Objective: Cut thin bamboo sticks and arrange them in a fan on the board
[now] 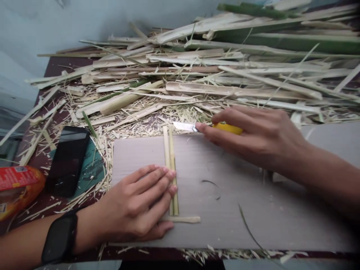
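My right hand (253, 131) is closed around a yellow-handled knife (227, 128), its bare blade pointing left just past the far edge of a grey cardboard sheet (213, 195). Close to the blade tip are the far ends of two narrow, pale bamboo-like strips (172, 150), lying side by side and running toward me. My left hand (143, 204) lies flat with its fingers stretched over these strips, fingertips resting on them. A shorter strip (187, 219) lies crosswise at their near ends, beside my left thumb; part of it is hidden by the hand.
Behind the sheet, long split stalks (208, 90) are heaped over shavings (149, 127). To the left, a black phone (69, 159) rests partly on a green piece (91, 168), near an orange-red package (19, 187). Thin green slivers (249, 227) lie on the sheet.
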Tool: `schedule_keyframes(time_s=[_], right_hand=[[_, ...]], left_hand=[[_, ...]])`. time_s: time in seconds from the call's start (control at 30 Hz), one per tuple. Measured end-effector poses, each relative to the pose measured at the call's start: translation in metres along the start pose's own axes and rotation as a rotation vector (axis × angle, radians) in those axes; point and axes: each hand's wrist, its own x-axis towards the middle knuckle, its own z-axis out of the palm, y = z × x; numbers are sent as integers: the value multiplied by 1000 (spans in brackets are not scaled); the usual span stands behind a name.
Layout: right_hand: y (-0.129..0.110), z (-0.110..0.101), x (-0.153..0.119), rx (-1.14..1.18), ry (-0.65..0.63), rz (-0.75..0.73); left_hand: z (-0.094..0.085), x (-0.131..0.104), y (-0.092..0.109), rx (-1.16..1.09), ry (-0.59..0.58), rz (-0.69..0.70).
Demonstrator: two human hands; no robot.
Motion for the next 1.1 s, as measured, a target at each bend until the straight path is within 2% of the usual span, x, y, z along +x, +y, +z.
schedule_keyframes(time_s=[0.13,0.27,0.43,1.1], right_hand=[[-9,-6,7,-16,0,-8],[-26,-4,13,151,83,-133],[-43,4,15,296,-23,-163],[-42,9,19,399,-41,-147]], left_hand=[[2,-2,-1,-9,6,-4],[3,-4,-1,-20,18,-6],[2,-4,-2,-48,8,-24],[2,-3,-3,-86,17,-37]])
